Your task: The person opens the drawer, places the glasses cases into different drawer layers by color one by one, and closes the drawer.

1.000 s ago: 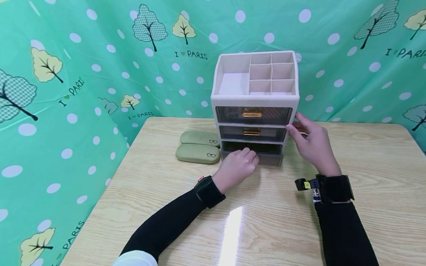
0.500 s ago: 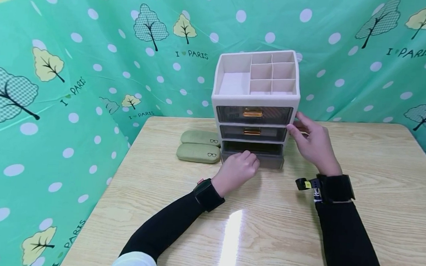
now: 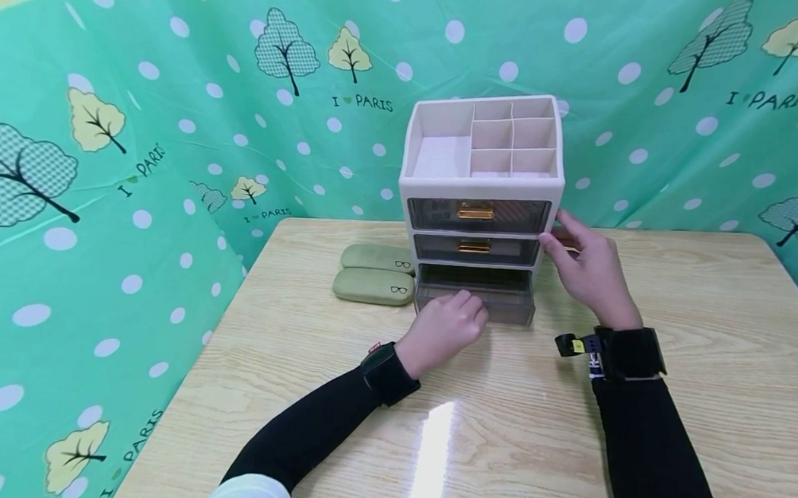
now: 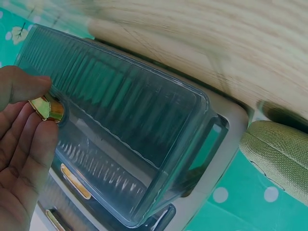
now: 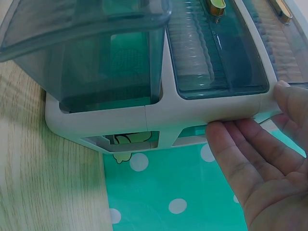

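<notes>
A white desktop organizer (image 3: 480, 185) with three smoky clear drawers stands at the back of the table. Its bottom drawer (image 3: 505, 310) is pulled partly out, and no contents show in it. My left hand (image 3: 445, 332) pinches that drawer's gold handle (image 4: 48, 108) between thumb and fingers, as the left wrist view shows. With my right hand (image 3: 592, 276) I hold the organizer's right side. There the thumb lies at the front edge and the fingers (image 5: 236, 154) press against the side wall. The upper two drawers are shut.
Two green glasses cases (image 3: 372, 286) lie side by side, left of the organizer. A green patterned cloth (image 3: 350, 147) hangs behind and to the left of the wooden table (image 3: 531, 440).
The bottom drawer has slid farther out toward me, with my left hand moving along on its handle. My right hand stays in place on the organizer's side.
</notes>
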The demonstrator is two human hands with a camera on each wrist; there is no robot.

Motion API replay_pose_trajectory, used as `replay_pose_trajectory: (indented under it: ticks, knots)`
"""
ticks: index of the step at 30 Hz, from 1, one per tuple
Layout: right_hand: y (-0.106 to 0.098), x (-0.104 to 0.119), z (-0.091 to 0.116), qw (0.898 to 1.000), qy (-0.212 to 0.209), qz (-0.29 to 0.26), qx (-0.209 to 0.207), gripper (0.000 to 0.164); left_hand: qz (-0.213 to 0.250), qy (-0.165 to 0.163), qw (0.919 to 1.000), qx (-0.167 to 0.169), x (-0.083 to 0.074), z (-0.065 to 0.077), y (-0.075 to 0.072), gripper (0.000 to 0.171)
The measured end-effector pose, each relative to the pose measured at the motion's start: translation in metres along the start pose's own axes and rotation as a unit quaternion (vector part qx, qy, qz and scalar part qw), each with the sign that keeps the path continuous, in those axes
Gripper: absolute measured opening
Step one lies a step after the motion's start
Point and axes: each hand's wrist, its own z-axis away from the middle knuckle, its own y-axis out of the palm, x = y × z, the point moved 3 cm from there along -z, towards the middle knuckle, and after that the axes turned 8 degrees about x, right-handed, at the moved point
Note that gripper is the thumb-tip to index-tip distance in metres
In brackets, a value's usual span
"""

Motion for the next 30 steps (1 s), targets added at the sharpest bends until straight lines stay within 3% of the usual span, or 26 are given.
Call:
replay_pose_trajectory:
  ticks: [12,23,30]
  knots:
    - [0.0,0.0,0.0,1.0,-0.002,0.001,-0.004,0.051,-0.004,0.002,0.9999,-0.015,-0.005,0.006,-0.008,0.025]
    - [0.003,-0.001,-0.001,1.0,-0.001,-0.001,0.0,0.051,-0.014,0.013,0.9997,0.014,-0.01,0.012,-0.012,0.02]
    - [0.002,-0.001,-0.001,1.0,-0.003,0.01,-0.007,0.05,-0.002,0.017,0.9998,0.009,-0.013,0.014,-0.014,0.019]
